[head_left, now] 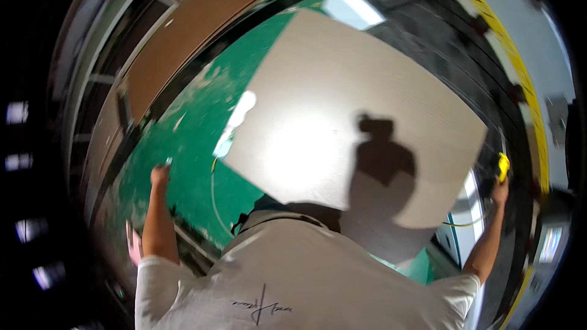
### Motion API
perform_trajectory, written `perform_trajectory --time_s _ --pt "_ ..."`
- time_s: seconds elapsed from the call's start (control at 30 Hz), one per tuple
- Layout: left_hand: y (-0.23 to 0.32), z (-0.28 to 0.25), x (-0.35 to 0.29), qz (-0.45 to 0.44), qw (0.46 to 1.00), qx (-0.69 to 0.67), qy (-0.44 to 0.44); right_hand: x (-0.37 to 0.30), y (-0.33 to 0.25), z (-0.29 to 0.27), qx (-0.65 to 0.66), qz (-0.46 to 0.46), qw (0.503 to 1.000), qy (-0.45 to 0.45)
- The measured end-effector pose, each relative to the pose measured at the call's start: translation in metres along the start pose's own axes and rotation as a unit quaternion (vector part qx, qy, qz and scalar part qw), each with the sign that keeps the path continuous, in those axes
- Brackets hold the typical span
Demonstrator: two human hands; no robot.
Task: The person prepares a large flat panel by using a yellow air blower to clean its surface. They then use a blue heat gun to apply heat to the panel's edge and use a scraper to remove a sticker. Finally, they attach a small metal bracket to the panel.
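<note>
"How far along are we?"

"Our right hand (500, 190) has the yellow tool (503, 167) ready, but it's out beyond the right side of the pale board (324, 134), not touching it. We'd judge the work on the board unfinished, though we can't tell from its plain face how much is done or left."

"And our grip?"

"On the right, the fingers are wrapped round the yellow tool's handle. Our left hand (160, 175) is out over the green floor (192, 140), with a small bright thing (169, 161) at its fingertips. It's too blurred for us to tell whether those fingers pinch it."

"Where does the board lie, and which way does it run?"

"Flat in front of our waist, between our two hands and apart from both, with our shadow on it. It sits askew: its long axis seems to run from far left to near right, allowing for the lens's bend. The tool's long axis runs away from us, its thin tip forward and leaning slightly left."
</note>
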State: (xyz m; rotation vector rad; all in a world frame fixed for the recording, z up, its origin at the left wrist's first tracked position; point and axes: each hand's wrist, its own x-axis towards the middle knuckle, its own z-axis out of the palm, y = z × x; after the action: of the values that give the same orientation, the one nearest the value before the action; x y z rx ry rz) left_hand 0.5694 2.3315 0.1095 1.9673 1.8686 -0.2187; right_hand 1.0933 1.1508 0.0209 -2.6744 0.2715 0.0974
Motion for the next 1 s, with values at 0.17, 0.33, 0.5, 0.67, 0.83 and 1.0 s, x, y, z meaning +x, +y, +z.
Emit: perform_trajectory --time_s 0.17,0.33,0.5,0.67,0.83,1.0 --pt "0.023 -0.011 -0.047 0.142 0.978 0.15 -0.016 0.08 0.029 0.03 0.031 -0.038 0.999 -0.009" --pt "0.135 0.015 -0.097 0.129 0.97 0.17 -0.119 0.075 0.001 0.045 0.075 0.052 0.988 0.125" --pt "0.109 0.052 -0.115 0.285 0.956 0.004 0.077 -0.048 -0.098 0.099 0.053 -0.023 0.982 0.18" --pt "0.112 0.102 -0.115 0.14 0.973 -0.151 -0.105 -0.172 -0.126 0.126 0.329 0.169 0.929 0.027" --pt "0.104 0.168 -0.22 0.021 0.924 -0.277 -0.262 -0.208 -0.14 0.127 0.388 0.178 0.904 -0.033" --pt "0.099 0.195 -0.249 0.056 0.928 -0.272 -0.247 -0.213 -0.141 0.128 0.34 0.226 0.912 -0.038"
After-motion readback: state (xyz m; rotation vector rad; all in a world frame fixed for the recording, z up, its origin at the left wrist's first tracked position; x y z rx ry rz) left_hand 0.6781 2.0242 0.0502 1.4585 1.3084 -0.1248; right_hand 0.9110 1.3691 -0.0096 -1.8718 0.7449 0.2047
